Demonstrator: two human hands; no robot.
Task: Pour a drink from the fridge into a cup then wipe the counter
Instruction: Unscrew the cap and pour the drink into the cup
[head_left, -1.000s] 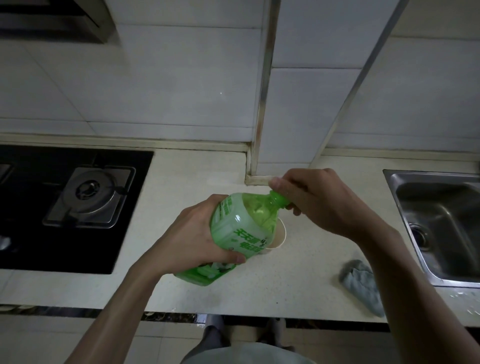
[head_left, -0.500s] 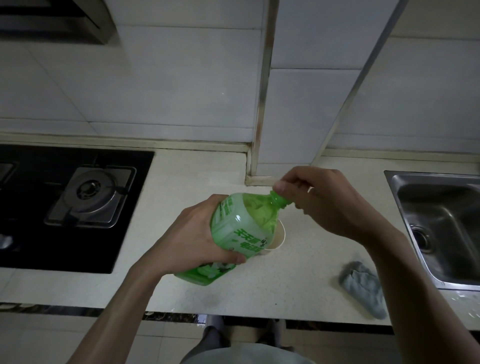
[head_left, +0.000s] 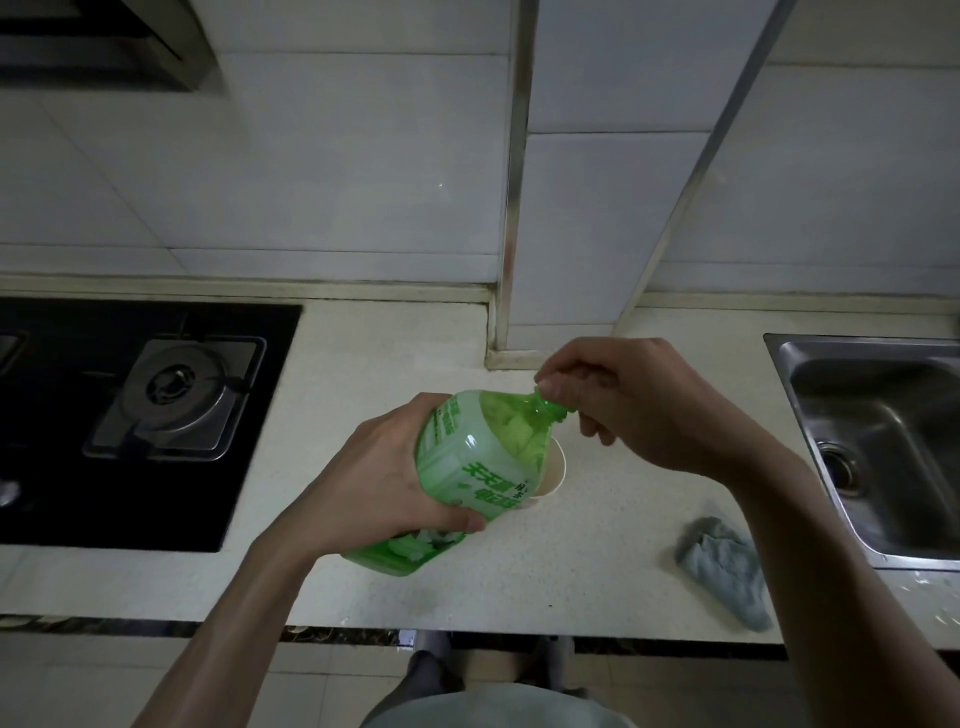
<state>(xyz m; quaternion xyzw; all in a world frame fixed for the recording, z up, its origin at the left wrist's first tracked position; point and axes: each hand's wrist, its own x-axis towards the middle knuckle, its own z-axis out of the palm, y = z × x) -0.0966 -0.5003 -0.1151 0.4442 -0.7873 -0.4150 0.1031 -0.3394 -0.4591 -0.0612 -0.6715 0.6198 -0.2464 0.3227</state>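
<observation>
My left hand grips the body of a green drink bottle, tilted with its neck pointing up and to the right above the counter. My right hand pinches the bottle's cap end with curled fingers; the cap itself is hidden by them. Behind the bottle stands a pale paper cup, mostly covered by the bottle. A grey-blue cloth lies crumpled on the white counter near its front edge, right of the cup.
A black gas hob with a burner fills the counter's left side. A steel sink is set in at the right. A tiled wall with a protruding column stands behind. The counter's front edge runs just below my forearms.
My right hand has shifted slightly at the bottle's cap, the fingers turning around it. The bottle and my left hand have stayed almost still.
</observation>
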